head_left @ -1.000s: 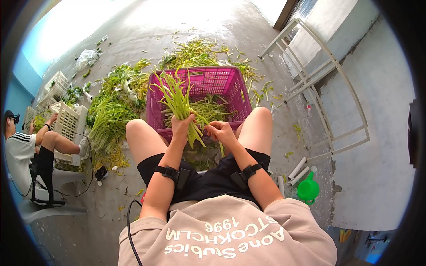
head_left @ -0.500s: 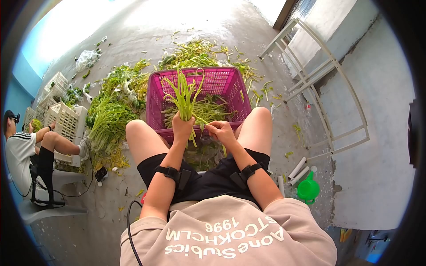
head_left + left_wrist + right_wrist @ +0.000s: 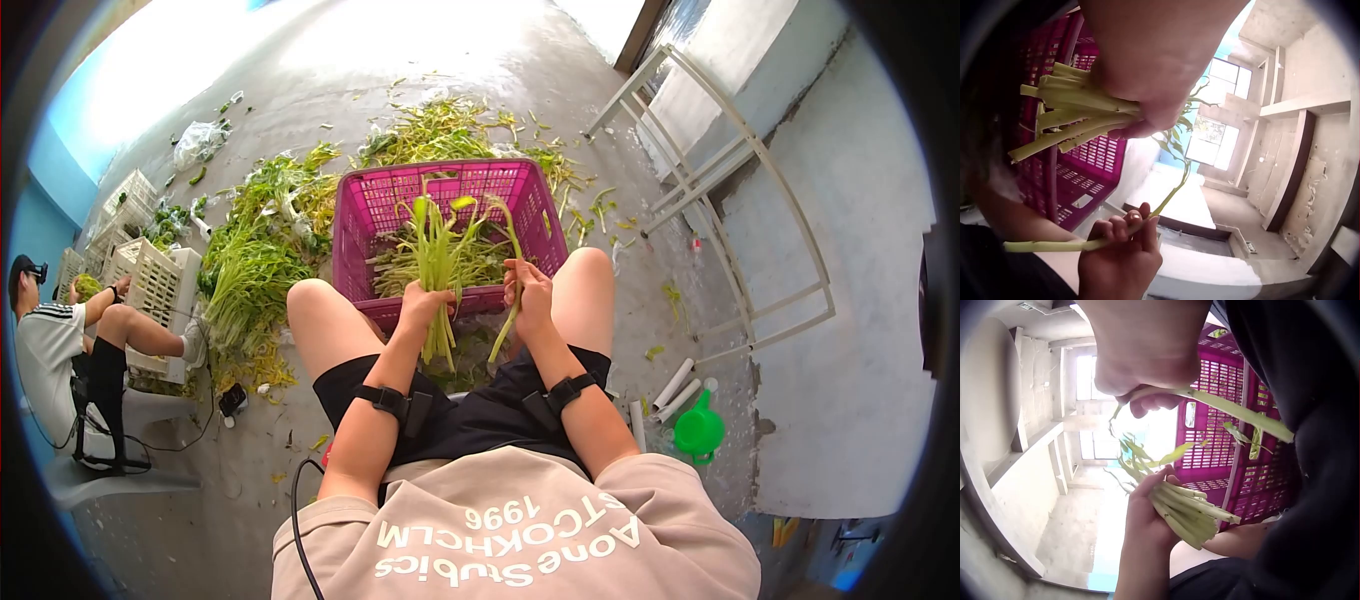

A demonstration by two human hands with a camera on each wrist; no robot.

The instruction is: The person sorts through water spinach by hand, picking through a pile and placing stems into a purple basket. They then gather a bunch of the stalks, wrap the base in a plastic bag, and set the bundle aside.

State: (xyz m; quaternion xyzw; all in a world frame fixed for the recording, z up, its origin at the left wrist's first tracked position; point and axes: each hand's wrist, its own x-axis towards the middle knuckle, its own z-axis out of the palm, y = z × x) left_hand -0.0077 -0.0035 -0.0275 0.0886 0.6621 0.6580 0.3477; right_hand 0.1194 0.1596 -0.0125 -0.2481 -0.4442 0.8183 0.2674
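My left hand (image 3: 420, 304) grips a bunch of green vegetable stalks (image 3: 436, 255), which stand upright over the crate's near rim. Their pale cut ends (image 3: 1066, 97) stick out below the fist in the left wrist view. To the right, my right hand (image 3: 530, 293) pinches a single stalk (image 3: 501, 338), held apart from the bunch. Its lower part hangs below the hand and its thin top bends over. In the right wrist view this stalk (image 3: 1241, 412) crosses above the bunch (image 3: 1188, 515). Behind both hands, a magenta plastic crate (image 3: 350, 235) holds loose stalks (image 3: 400, 272).
Heaps of leafy greens (image 3: 250, 255) lie left of the crate, and more greens (image 3: 440, 130) behind it. At far left, a seated person (image 3: 50, 345) is beside cream crates (image 3: 140, 275). A metal frame (image 3: 745, 150) leans at right, near a green plastic vessel (image 3: 699, 430).
My right hand has moved up and right from beside the bunch, with one stalk now separate in it. The bunch in my left hand has shifted slightly right and lower.
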